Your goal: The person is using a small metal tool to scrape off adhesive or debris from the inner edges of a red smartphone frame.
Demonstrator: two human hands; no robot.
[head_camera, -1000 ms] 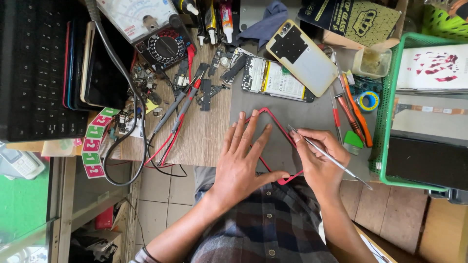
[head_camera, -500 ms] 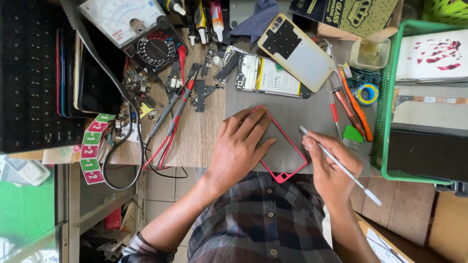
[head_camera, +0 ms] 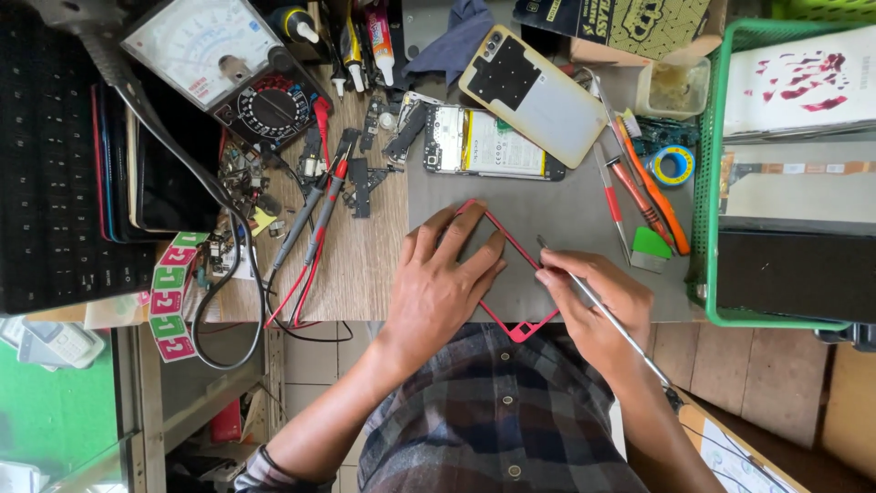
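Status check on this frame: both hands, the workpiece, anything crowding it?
Left hand flat on red phone frame. Right hand holding thin metal tool, tip at frame edge. Opened phone lies beyond, apart.

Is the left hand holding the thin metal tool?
No, the left hand lies flat on the red phone frame, while the right hand grips the thin metal tool.

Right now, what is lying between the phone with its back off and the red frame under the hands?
In the head view, nothing: only bare grey mat lies between the opened phone and the red frame.
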